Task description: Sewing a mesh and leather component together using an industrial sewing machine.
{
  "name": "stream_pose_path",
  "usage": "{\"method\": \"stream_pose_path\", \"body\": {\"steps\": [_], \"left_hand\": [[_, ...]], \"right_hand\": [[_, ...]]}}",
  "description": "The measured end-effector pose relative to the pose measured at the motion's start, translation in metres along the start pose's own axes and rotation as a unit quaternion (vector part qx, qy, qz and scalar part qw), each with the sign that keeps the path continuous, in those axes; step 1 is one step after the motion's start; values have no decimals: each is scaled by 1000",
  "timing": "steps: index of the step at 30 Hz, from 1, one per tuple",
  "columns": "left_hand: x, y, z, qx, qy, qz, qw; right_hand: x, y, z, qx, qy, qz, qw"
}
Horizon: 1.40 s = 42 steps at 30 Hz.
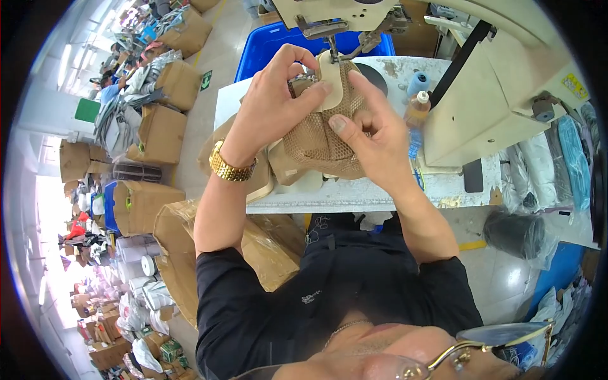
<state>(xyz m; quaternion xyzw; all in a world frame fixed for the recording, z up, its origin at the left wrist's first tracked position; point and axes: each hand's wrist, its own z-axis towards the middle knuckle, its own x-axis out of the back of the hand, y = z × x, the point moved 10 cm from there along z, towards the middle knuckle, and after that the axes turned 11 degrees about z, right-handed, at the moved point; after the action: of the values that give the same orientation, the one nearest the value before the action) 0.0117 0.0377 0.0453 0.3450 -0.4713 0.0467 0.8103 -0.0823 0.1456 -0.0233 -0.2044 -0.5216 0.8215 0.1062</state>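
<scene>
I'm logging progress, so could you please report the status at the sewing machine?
Left hand at cream patch; right hand on tan mesh fabric; patch by presser foot; no obstruction visible.

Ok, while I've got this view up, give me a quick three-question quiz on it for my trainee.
1. Which wrist wears the gold band?
2. True or false: the blue bin sits beyond the far edge of the white table.
3. The thumb of the right hand is at: A) the tan mesh piece; B) the bottle; C) a cardboard box.

Key: 1. The left. 2. True. 3. A.
</scene>
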Motion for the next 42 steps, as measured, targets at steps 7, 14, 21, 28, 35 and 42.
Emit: {"method": "stream_pose_path", "body": {"steps": [7,14,21,28,35,42], "left_hand": [[3,16,-3,-95,84,63,990],[5,16,4,-102,71,53,991],[10,12,12,-148,63,52,986],[5,2,22,-122,9,0,992],[1,-9,26,-116,2,-26,993],[3,-15,32,-89,25,-47,995]], "right_hand": [[0,5,4,-26,-10,61,998],[-3,6,4,-25,-13,52,998],[-3,6,14,-1,14,62,998],[-5,8,18,-8,22,86,996],[-3,8,23,1,24,62,998],[4,7,35,24,34,38,998]]}}
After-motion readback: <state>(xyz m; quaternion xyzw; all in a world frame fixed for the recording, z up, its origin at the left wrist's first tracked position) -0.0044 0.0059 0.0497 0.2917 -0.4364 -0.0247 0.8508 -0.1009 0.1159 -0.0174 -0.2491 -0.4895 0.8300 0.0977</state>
